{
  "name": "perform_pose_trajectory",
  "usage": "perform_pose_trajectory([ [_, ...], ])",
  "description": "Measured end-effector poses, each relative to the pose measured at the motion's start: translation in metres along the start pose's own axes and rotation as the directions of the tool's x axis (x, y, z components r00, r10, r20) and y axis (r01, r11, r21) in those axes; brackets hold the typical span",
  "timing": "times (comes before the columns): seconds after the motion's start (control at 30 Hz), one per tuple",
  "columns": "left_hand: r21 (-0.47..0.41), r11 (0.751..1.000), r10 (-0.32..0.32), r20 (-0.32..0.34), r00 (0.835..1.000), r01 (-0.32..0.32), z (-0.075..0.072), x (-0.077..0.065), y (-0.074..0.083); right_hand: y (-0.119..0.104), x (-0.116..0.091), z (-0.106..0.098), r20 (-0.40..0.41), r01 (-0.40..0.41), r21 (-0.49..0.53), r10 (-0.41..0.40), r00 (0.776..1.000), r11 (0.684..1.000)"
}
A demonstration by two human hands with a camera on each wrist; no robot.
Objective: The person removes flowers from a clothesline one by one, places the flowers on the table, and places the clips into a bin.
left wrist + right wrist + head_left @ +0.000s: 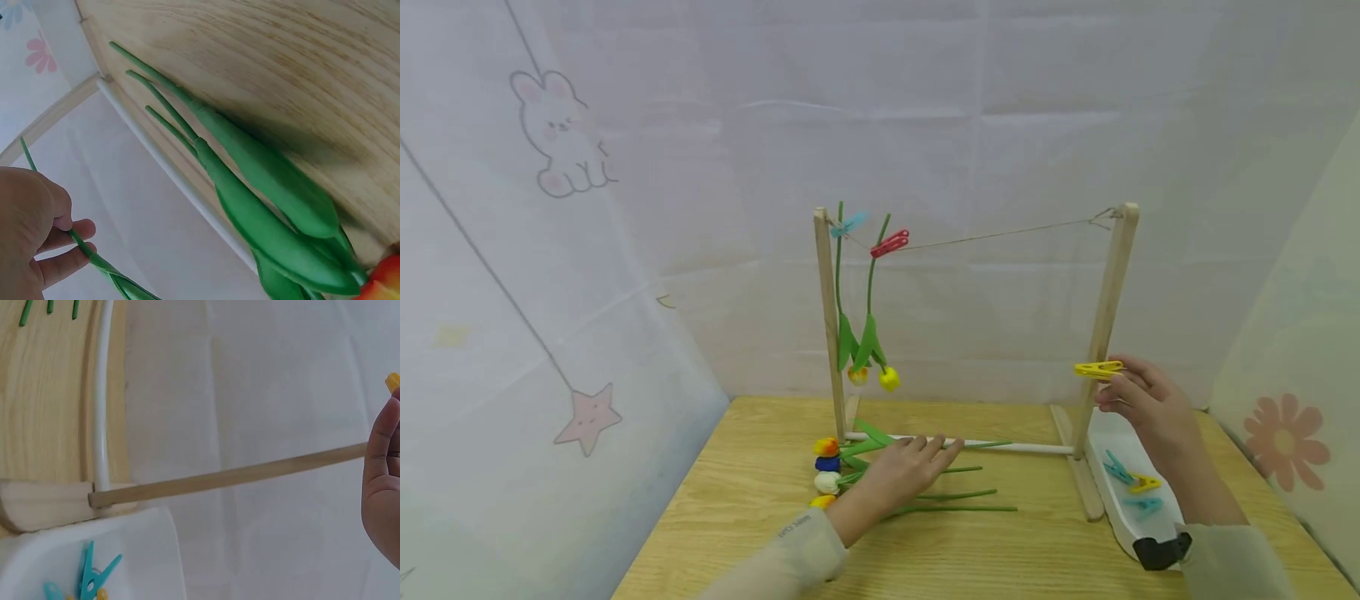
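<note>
My left hand (904, 473) pinches the green stem of an artificial tulip (125, 286) between thumb and fingers, raised off the table in the left wrist view. Three more tulips lie side by side below it, among them a blue tulip (827, 464) and a white tulip (827, 483). Near the right post, my right hand (1153, 412) holds a yellow clothespin (1092, 369) by one end. On the string (1000, 236) two tulips hang head down, one under a blue clothespin (852, 223), the other, a yellow tulip (890, 379), under a red clothespin (890, 243).
A wooden frame (1116, 275) with a white lower bar (1022, 447) stands across the back of the table (715, 508). Beside its right foot sits a white tray (1123, 521) with several blue and yellow clothespins (1117, 467). Printed cloth hangs behind and at both sides.
</note>
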State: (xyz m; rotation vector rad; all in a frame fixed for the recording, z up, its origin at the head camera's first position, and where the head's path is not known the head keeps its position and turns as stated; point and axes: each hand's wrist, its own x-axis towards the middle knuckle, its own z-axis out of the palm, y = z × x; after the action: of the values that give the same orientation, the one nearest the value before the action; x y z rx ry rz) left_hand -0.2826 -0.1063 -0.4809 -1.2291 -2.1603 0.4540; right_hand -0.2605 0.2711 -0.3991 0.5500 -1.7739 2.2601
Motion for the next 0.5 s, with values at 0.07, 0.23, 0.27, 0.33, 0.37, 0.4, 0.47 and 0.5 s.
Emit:
perform_pose_trajectory([
  [0.07, -0.001, 1.0, 0.001, 0.03, 1.0, -0.001, 0.0, 0.0, 0.001, 0.001, -0.005, -0.005, -0.003, 0.002, 0.004, -0.002, 1.0, 1.0],
  [0.23, -0.009, 1.0, 0.003, 0.11, 0.994, -0.002, 0.003, -0.002, 0.002, 0.003, -0.017, -0.019, -0.022, 0.01, 0.044, -0.009, 1.0, 0.999],
  [0.27, -0.014, 1.0, 0.003, 0.126, 0.992, -0.002, 0.004, -0.003, 0.002, 0.003, -0.018, -0.021, -0.026, 0.012, 0.05, -0.01, 1.0, 0.999],
  [0.33, -0.025, 1.0, 0.004, 0.153, 0.988, 0.0, 0.006, -0.004, 0.002, 0.004, -0.022, -0.026, -0.031, 0.014, 0.07, -0.012, 0.999, 0.997],
  [0.37, -0.031, 1.0, 0.004, 0.163, 0.987, 0.001, 0.007, -0.005, 0.002, 0.004, -0.024, -0.029, -0.033, 0.014, 0.076, -0.011, 0.999, 0.997],
  [0.4, -0.037, 0.999, 0.002, 0.17, 0.985, 0.004, 0.008, -0.006, 0.003, 0.005, -0.026, -0.031, -0.034, 0.011, 0.081, -0.008, 0.999, 0.997],
  [0.47, -0.05, 0.999, -0.001, 0.17, 0.986, 0.01, 0.012, -0.007, 0.003, 0.006, -0.03, -0.037, -0.04, 0.01, 0.078, -0.007, 0.999, 0.997],
  [0.5, -0.05, 0.999, -0.001, 0.164, 0.986, 0.01, 0.015, -0.008, 0.004, 0.007, -0.033, -0.04, -0.043, 0.007, 0.078, -0.004, 0.999, 0.997],
])
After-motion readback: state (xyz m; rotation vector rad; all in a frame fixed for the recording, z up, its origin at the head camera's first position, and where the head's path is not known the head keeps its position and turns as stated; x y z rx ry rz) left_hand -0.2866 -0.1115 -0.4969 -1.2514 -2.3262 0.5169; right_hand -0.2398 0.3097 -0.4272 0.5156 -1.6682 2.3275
